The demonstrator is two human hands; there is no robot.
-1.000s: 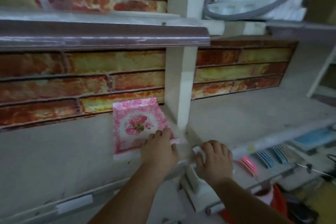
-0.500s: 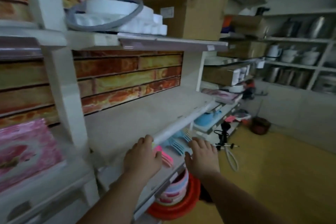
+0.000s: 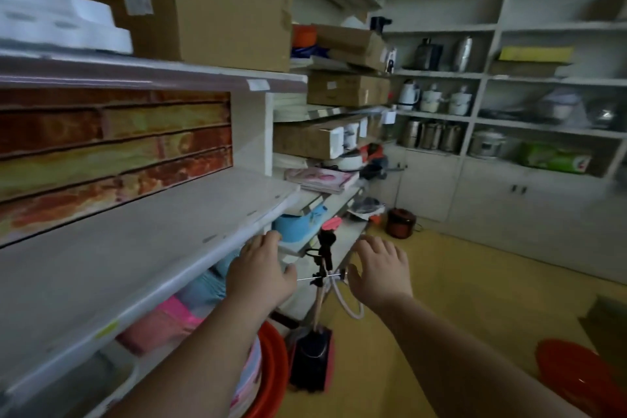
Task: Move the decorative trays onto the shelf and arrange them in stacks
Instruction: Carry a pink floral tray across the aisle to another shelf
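Note:
A stack of pink floral decorative trays (image 3: 322,179) lies on a shelf further along to the right, past the white upright. The wide white shelf (image 3: 135,241) with the brick-pattern back runs along my left. My left hand (image 3: 263,271) hovers by that shelf's front edge, fingers spread and holding nothing. My right hand (image 3: 378,270) is stretched out beside it over the floor, fingers relaxed and holding nothing too. The tray set down earlier is out of view.
Cardboard boxes (image 3: 203,3) fill the shelf above. Blue and pink plastic items (image 3: 190,302) sit on the lower shelf. A tripod stand (image 3: 320,268) with a black base stands just ahead of my hands. Red basins (image 3: 576,373) lie on the yellow floor.
My view has swung right, away from the pink tray on the left shelf. Both hands left the shelf edge and now reach forward, holding nothing.

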